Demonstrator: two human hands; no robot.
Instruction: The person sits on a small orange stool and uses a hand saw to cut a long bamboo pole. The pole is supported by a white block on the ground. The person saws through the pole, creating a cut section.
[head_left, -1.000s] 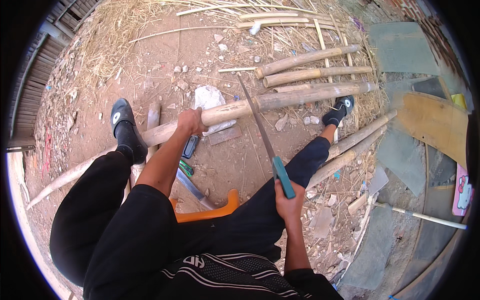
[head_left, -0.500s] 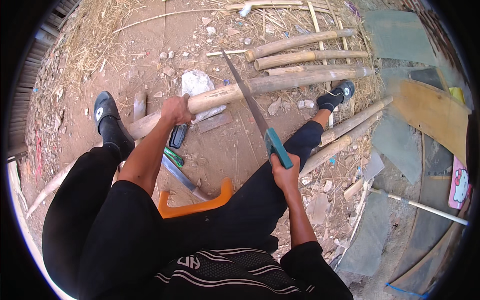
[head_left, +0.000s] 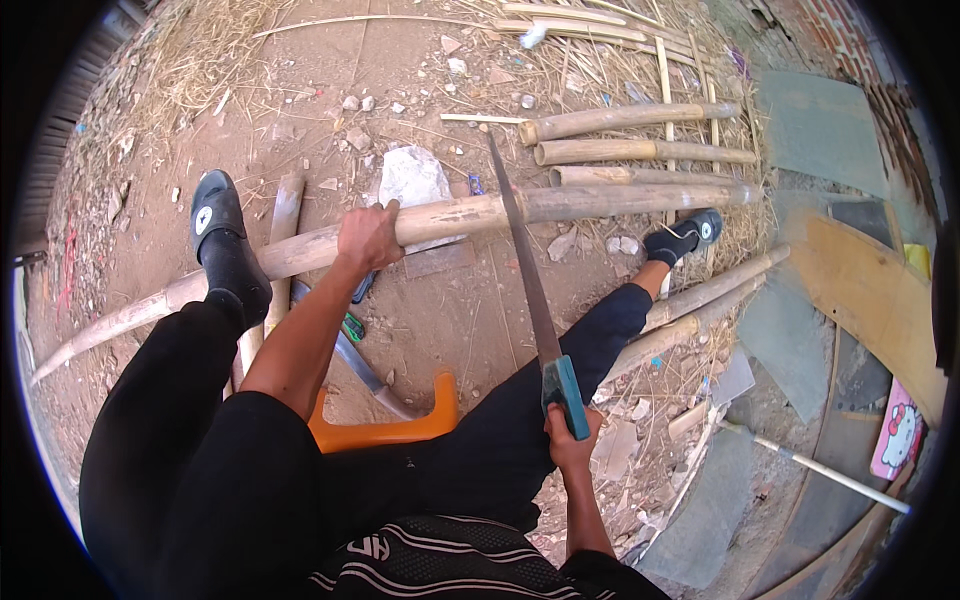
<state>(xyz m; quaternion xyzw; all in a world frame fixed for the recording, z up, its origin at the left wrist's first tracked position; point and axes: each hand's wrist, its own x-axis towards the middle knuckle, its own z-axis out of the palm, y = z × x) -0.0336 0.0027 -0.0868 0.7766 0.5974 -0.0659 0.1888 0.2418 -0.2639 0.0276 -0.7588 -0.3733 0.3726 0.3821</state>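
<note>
Looking down past my own knees. My left hand (head_left: 368, 238) is the grip that counts for steadying: fingers wrapped over the top of the long bamboo pole (head_left: 450, 218), pressed closed around it. The pole's long axis runs across my view, low at the far left and rising gently to the right, lying over bare dirt ground (head_left: 300, 90) with one end near my left shoe (head_left: 218, 225) and the other reaching toward my right shoe (head_left: 690, 238).

My right hand (head_left: 568, 440) is clenched on the teal handle of the handsaw (head_left: 530, 290). The blade runs away from me, nearly square to the pole, and crosses it just to the right of the left hand. So the pole lies straight ahead of the saw grip, up the blade; the left hand is the nearer one to the crossing point, near the blade but apart from it. I cannot tell whether the teeth are seated in the bamboo.

Orange stool (head_left: 385, 430) edge shows between my legs. More cut bamboo lengths (head_left: 620, 125) lie beyond, parallel to the held pole.
</note>
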